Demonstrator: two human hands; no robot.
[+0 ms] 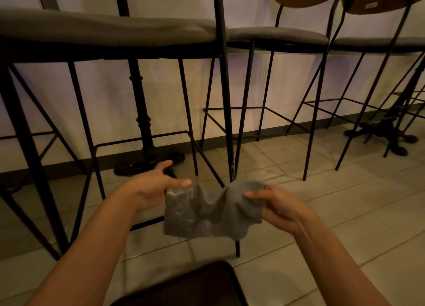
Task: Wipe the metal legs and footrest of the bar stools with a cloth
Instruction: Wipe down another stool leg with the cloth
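A grey cloth (207, 211) with pale dusty patches hangs spread between both hands, low over the tiled floor. My left hand (151, 188) pinches its upper left corner, and my right hand (276, 206) grips its right edge. Right behind the cloth stands the thin black front leg (226, 112) of the nearest bar stool, whose grey seat (103, 27) fills the upper left. Its black wire footrest (147, 140) runs at mid height behind my left hand. The leg's lower part is partly hidden by the cloth.
Two more stools (276, 35) with black legs and footrests stand to the right along a pale wall. A cast-iron table pedestal (145, 126) stands under the near stool and another one (391, 131) at far right. A dark flat object (195, 287) lies at the bottom edge.
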